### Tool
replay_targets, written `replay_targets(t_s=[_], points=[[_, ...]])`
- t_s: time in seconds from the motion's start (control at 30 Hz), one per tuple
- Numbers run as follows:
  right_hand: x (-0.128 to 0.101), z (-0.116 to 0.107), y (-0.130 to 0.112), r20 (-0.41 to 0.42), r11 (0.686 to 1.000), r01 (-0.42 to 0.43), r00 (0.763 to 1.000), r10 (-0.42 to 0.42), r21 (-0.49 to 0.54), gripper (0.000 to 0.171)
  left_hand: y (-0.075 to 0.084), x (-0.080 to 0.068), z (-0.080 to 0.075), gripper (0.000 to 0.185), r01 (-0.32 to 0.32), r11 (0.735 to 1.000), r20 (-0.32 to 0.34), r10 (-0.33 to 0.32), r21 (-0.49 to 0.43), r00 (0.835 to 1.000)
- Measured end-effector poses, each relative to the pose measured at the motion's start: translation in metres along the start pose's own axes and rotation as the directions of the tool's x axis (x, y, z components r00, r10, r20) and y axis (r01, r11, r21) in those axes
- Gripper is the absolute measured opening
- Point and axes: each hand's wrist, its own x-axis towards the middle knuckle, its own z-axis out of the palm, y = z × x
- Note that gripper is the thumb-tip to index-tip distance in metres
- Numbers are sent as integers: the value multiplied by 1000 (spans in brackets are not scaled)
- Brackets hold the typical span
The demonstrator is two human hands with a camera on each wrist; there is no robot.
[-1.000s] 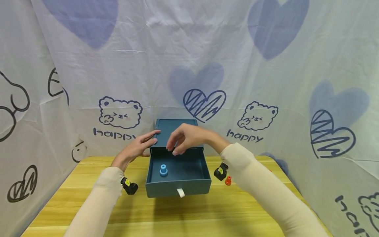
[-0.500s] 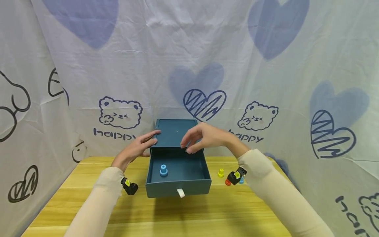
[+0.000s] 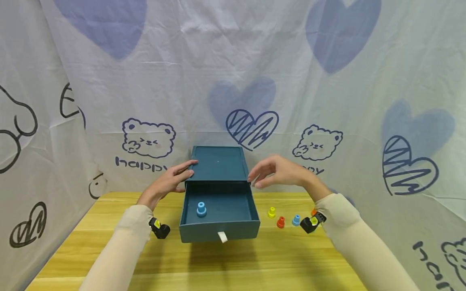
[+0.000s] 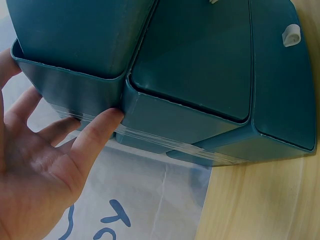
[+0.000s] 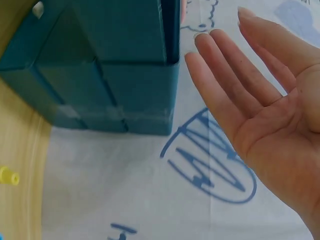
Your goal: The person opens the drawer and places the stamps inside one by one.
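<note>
A dark teal box (image 3: 217, 163) stands at the back of the wooden table, its drawer (image 3: 219, 229) pulled out toward me. A small light-blue peg (image 3: 201, 209) sits inside the drawer. My left hand (image 3: 171, 182) rests with straight fingers against the box's left side; the left wrist view shows its fingertips (image 4: 107, 120) touching the box (image 4: 190, 90). My right hand (image 3: 274, 173) hovers empty, fingers relaxed, just off the box's right side. In the right wrist view its palm (image 5: 260, 115) is open beside the box (image 5: 115, 70).
Yellow (image 3: 271, 212), red (image 3: 280, 222) and light-blue (image 3: 296, 220) pegs lie on the table (image 3: 225, 262) right of the drawer. The yellow peg (image 5: 7, 176) shows in the right wrist view. A printed white cloth (image 3: 233, 81) walls in the back and sides.
My right hand has moved from above the open drawer to the right, past the box's right edge, uncovering the pegs on the table. The left hand and the box stayed put.
</note>
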Motion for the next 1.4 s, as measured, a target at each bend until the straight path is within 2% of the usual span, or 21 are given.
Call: replay_targets(t_s=[0.3,0.53,0.83,1.07,1.27,1.4], points=[[-29,-5,30,-78,993,-95,993,89,-72,31,0,1,1,60,8,1000,-9,-8,2,1000],[-51,-2,71,-105,985,-175,979,175,12,45,-1,1,0,60,4,1000,-3,-4,-5,1000],[-73,16,121,-86,953,-291,951,299,89,53,-1,1,1,60,15,1000,-11,-15,1,1000],[-81,31,151,-68,936,-328,939,338,125,44,-1,1,1,60,10,1000,-6,-10,3,1000],[-79,42,165,-75,930,-348,931,358,120,40,-1,1,0,60,6,1000,-2,-6,5,1000],[-76,48,173,-85,917,-385,915,394,108,41,-2,1,0,59,14,1000,-6,-14,6,1000]])
